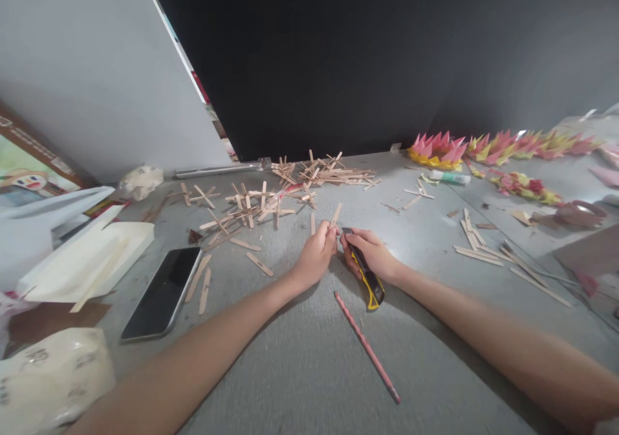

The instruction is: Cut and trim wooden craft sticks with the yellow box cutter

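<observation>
Closed around a wooden craft stick (336, 213), my left hand (315, 253) is near the middle of the grey table. The stick's upper end pokes out above the fingers. My right hand (371, 252) grips a yellow and black utility knife (371, 285), its handle pointing down toward me and its head close to the left hand. Whether the blade is out I cannot tell. Below the hands lies a pink patterned pencil (367, 348). Just beyond them is a loose pile of craft sticks (333, 174), with more scattered to the left.
A phone (163, 293) lies at the left, beside a cream paper tray (97, 261) and a plastic bag (58, 370). Pink and yellow folded-paper pieces (438, 150), a glue stick (449, 177) and a tape roll (580, 213) are at the right. A black panel (387, 61) stands behind.
</observation>
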`<state>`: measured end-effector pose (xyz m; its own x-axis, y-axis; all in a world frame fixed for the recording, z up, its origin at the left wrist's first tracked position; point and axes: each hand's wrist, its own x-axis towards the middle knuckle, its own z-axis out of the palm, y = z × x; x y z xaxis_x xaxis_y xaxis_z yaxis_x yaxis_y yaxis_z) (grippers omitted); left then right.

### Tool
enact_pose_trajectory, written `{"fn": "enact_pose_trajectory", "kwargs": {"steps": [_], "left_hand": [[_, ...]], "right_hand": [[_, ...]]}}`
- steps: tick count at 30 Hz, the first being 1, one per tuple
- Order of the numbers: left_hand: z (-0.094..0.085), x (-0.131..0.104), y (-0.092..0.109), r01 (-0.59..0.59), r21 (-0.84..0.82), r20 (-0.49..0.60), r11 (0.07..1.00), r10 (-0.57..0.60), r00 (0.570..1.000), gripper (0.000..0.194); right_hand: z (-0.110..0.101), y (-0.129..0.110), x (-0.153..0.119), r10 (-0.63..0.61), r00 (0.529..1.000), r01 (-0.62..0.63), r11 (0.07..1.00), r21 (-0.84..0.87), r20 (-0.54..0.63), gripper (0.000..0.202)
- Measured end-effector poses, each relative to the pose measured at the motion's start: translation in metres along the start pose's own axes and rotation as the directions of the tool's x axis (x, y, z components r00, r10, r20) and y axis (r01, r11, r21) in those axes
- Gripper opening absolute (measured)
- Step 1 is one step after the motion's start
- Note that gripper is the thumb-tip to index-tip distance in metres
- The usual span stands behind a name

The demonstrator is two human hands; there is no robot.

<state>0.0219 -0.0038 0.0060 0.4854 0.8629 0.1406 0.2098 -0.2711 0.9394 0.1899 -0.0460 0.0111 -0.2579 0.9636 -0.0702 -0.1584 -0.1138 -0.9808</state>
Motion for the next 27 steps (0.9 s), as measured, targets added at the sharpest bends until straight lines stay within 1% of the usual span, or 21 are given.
{"fn": "enact_pose_trajectory", "kwargs": {"steps": [4, 10, 14, 20, 27], "left_hand": [[-0.0008, 0.0012, -0.0017, 0.054, -0.109, -0.034, 0.993, -0.058, 0.998, 0.031], [-0.0011, 0.0018, -0.0013, 0.071, -0.143, -0.032, 0.987, -0.076, 0.997, 0.033], [-0.0012, 0.0021, -0.0018, 0.074, -0.144, -0.035, 0.987, -0.079, 0.996, 0.035], [-0.0015, 0.0014, 0.0007, 0.077, -0.127, -0.041, 0.989, -0.083, 0.996, 0.034], [-0.0011, 0.0007, 0.0025, 0.062, -0.092, -0.043, 0.994, -0.067, 0.997, 0.035]], "right_hand": [[0.0001, -0.0004, 0.0001, 0.012, 1.000, -0.012, 1.000, -0.005, -0.012, 0.028], [-0.0010, 0.0029, 0.0009, 0.007, 1.000, -0.007, 1.000, -0.010, -0.017, 0.030], [-0.0016, 0.0035, 0.0015, 0.005, 1.000, -0.005, 1.000, -0.014, -0.017, 0.028], [-0.0023, 0.0044, 0.0021, 0.005, 1.000, -0.006, 1.000, -0.028, -0.014, 0.030], [-0.0026, 0.0055, 0.0015, -0.006, 1.000, 0.006, 1.000, -0.014, 0.001, 0.028]]}}
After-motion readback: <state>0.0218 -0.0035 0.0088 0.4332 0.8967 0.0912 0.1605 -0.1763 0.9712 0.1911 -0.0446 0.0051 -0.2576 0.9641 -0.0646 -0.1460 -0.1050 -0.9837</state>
